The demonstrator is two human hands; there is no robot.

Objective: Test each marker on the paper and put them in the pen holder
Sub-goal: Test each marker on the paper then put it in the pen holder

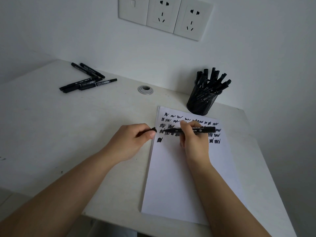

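Marker (191, 130), uncapped, lies level over the upper rows of scribbles on the paper (179, 177), right hand (193, 139) fingers curled round its barrel; cap (153, 130) is pinched in the left hand (135, 141) fingers at the paper's left edge. Recommended handling: tilt tip down to the paper's blank area beside the last scribble, draw a short stroke, recap fully, then stand it in the pen holder (201, 101) beyond the paper's far corner; untested markers (87, 82) lie far left of the paper on the worktop (68, 125).

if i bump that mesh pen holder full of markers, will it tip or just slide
The pen holder probably tips rather than slides: markers fan out above its rim, leaning right, so it looks top-heavy. Its open wire mesh suggests a light cup, and the table looks smooth, so a low nudge might slide it.
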